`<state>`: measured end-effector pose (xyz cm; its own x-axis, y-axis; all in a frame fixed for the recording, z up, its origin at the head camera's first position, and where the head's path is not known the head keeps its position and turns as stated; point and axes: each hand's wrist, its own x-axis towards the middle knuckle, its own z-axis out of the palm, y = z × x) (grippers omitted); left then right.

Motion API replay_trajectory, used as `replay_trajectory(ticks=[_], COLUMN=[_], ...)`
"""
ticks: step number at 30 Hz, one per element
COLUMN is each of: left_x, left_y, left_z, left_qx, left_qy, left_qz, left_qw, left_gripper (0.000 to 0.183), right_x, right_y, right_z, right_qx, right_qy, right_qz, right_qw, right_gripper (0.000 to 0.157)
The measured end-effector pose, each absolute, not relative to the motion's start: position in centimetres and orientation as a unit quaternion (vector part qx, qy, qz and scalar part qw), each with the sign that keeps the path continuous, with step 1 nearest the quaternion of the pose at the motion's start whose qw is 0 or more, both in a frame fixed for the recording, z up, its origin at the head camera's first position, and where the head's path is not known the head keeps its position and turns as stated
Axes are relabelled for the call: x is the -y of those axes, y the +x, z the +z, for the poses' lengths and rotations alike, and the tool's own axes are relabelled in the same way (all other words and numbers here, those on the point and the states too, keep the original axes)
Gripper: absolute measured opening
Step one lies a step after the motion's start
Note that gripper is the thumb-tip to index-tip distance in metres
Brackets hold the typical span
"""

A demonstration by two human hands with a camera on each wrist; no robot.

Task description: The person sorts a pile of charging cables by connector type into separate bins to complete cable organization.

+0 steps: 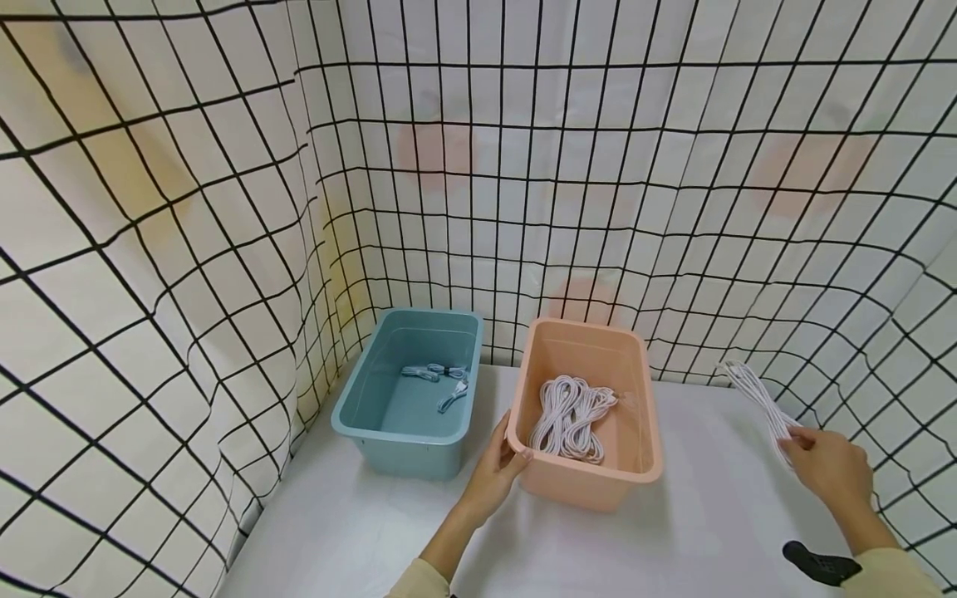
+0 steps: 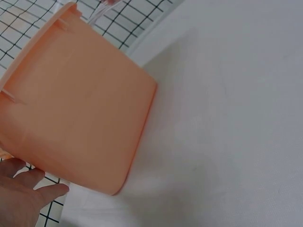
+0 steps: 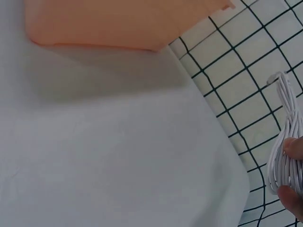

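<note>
My left hand [image 1: 493, 473] grips the near left corner of the orange bin [image 1: 586, 492], thumb over the rim and fingers along the outer side. Coiled white cables [image 1: 571, 419] lie inside this bin, toward its left. Off to the right, my right hand [image 1: 830, 469] pinches a bundled white cable [image 1: 755, 394] by one end, thumb against fingers. In the right wrist view the bundle [image 3: 286, 142] shows as long folded loops, with the thumb and a fingertip [image 3: 291, 198] pressed on it.
A teal bin [image 1: 407, 453] stands left of the orange one, with several small bundled cables [image 1: 452, 390] on its floor. Black netting [image 1: 493, 174] over white sheeting encloses the back and both sides. White cloth [image 1: 718, 498] covers the table.
</note>
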<state>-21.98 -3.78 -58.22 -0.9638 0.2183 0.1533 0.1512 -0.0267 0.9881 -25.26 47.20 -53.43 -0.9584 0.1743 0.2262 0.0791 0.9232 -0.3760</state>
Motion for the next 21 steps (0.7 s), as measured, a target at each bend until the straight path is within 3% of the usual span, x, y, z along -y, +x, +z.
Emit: replay_trajectory(ticks=[21], left_x=[3.9], left_y=[-21.8], left_z=[-58.1], left_qx=[-0.699], left_qy=[0.128], left_qz=[0.702], left_qw=[0.032], left_gripper=[0.075], right_x=[-43.1], right_y=[-25.7], right_z=[-48.5], right_qx=[0.967], right_qy=[0.018], right_qz=[0.187], right_qw=[0.171], right_gripper=[0.037])
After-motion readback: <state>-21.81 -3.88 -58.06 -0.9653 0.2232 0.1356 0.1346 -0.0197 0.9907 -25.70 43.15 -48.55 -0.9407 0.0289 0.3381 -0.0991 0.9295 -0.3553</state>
